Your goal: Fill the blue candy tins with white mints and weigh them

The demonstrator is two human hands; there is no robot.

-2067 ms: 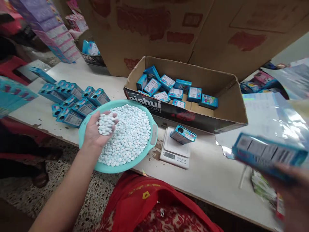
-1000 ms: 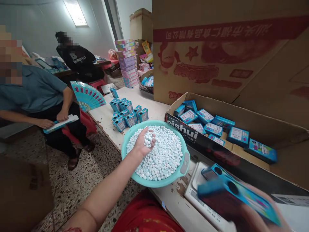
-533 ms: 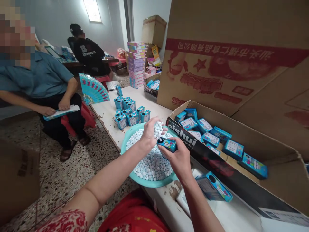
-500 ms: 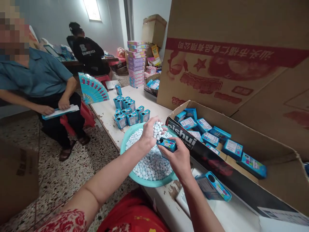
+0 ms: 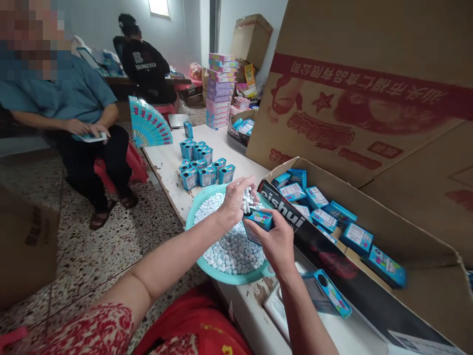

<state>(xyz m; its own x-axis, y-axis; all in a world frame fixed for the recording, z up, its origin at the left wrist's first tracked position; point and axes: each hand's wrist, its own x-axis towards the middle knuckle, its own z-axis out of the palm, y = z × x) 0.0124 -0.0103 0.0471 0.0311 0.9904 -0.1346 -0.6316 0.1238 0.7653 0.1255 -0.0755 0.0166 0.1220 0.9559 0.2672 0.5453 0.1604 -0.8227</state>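
My left hand (image 5: 236,199) is cupped round a heap of small white candies (image 5: 248,199), tipped over the round hole of a small blue box. That blue box (image 5: 259,220) is held by my right hand (image 5: 278,241), its top tilted toward the candies. Both hands are above the right part of a turquoise basin (image 5: 195,246), which holds many pale white and bluish candies (image 5: 232,251). Several blue boxes (image 5: 207,175) with round holes stand upright on the table just behind the basin.
An open carton (image 5: 318,251) of blue boxes is on the right, a larger box (image 5: 330,293) before it. Tall cardboard (image 5: 332,98) rises behind. A person (image 5: 81,98) sits at left, another (image 5: 142,69) farther back. Stacked pink and purple boxes (image 5: 220,93) stand at the table's far end.
My left hand has tilted further, and its candies have shifted down toward the box hole. The view has turned slightly left. The seated person's hands and the item in them have moved.
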